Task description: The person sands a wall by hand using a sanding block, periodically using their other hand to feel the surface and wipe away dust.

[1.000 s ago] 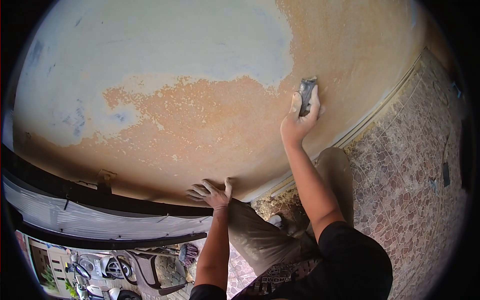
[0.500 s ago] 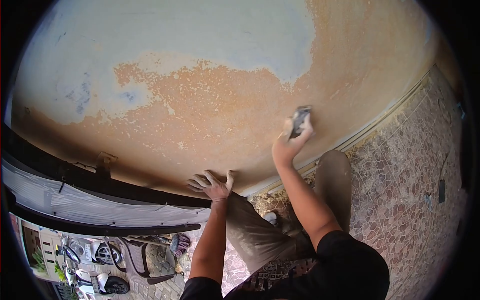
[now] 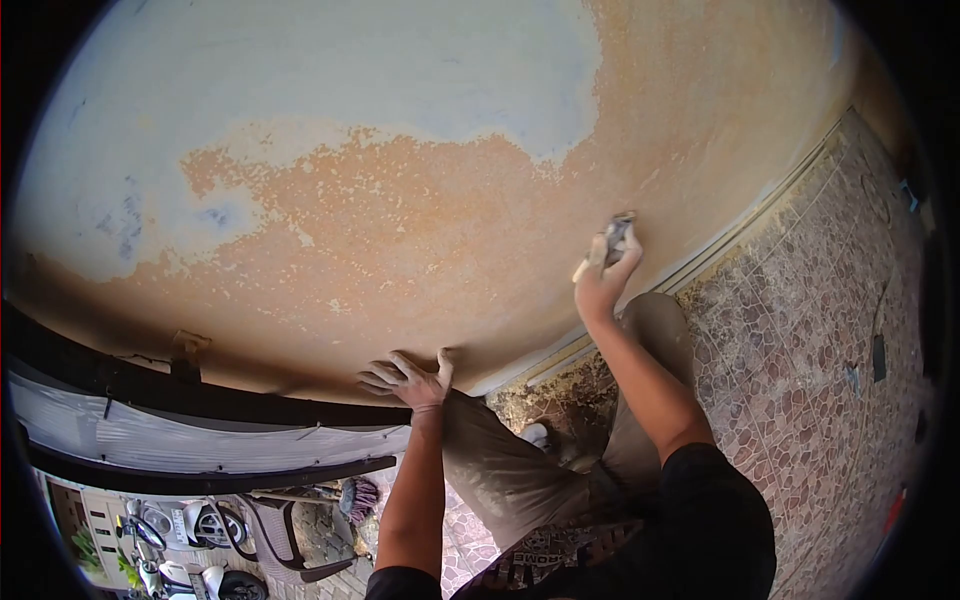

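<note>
My right hand [image 3: 611, 262], its fingers whitened with dust, grips a small dark block [image 3: 620, 236] that looks like a sanding block. The block is against the orange-brown part of the wall [image 3: 420, 215], and slight blur hides its detail. Lower and to the left, my left hand [image 3: 408, 381] rests on the wall with its fingers spread, holding nothing. Pale grey-white patches with ragged edges cover the upper left of the wall.
My bent knees are close to the wall's foot. Mosaic-patterned floor tiles [image 3: 770, 350] run along the right. A dark-framed translucent panel [image 3: 230, 430] juts out at left, beyond which stand a brown chair [image 3: 275, 535] and parked motorcycles [image 3: 185, 525].
My right hand has moved a little to the right with the block along the wall. The view has shifted slightly; my left hand stays spread on the wall.
</note>
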A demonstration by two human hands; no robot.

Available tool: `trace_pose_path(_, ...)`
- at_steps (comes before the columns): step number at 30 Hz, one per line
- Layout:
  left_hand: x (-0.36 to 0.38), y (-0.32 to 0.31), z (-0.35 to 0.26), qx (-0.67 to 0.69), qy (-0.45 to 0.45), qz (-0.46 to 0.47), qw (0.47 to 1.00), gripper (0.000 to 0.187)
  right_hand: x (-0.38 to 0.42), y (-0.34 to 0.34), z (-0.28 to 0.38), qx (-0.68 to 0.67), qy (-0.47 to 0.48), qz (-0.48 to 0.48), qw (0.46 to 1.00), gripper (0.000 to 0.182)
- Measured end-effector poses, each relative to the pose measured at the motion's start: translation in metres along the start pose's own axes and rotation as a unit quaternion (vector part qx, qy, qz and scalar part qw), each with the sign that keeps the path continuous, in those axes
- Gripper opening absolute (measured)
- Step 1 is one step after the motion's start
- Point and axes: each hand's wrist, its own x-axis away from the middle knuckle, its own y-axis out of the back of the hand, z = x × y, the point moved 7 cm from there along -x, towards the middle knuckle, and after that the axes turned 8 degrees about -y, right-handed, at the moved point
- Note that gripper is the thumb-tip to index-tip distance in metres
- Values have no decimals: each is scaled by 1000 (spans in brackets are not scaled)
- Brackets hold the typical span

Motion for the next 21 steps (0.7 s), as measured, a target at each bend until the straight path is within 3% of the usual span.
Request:
trace_pose_path(2, 1, 0, 2, 7, -7, 4, 1000, 110, 53, -17, 32, 86, 196, 138, 967, 52)
trace_pose_path(3, 2, 1, 0, 8, -15, 9, 1000, 110, 67, -23, 43, 153, 315, 207, 914, 57)
trace_pose_path(5, 0, 1, 3, 0, -1, 7, 1000, 112, 44, -17, 36, 180, 365, 190, 893, 56)
trace_pose_path(6, -3, -2, 3, -1, -7, 5, 1000, 112, 18, -9, 35, 155, 291, 81, 940, 54)
trace_pose_path(7, -4, -2, 3, -3, -9, 4, 1000, 111, -13, 1, 11, 85, 136, -1, 987, 52)
trace_pose_path(8, 0, 1, 3, -6, -10, 8, 1000, 111, -41, 9, 5, 53, 17, -35, 998, 44)
trace_pose_path(11, -3, 4, 0, -14, -20, 3, 1000, 108, -60, 21, -27, 8, -57, -117, 991, 44)
trace_pose_path(12, -6, 5, -1, -24, -20, -1, 1000, 106, -35, 15, -11, 83, 22, -121, 989, 48)
trace_pose_path(14, -4, 1, -1, -39, -19, -5, 999, 105, 28, 0, -2, 109, 175, 0, 978, 58)
trace_pose_path(16, -4, 4, -2, -46, -25, 2, 999, 106, 76, -18, 15, 167, 325, 198, 910, 67)
trace_pose_path(17, -3, 3, -1, -42, -25, 6, 999, 106, 75, -16, 13, 166, 315, 200, 913, 67)
trace_pose_path(19, -4, 5, 2, -45, -23, 13, 999, 106, 60, -19, 25, 182, 415, 179, 873, 67)
trace_pose_path(21, -4, 5, 0, -34, -21, 4, 999, 105, 13, 2, 1, 169, 266, 21, 949, 62)
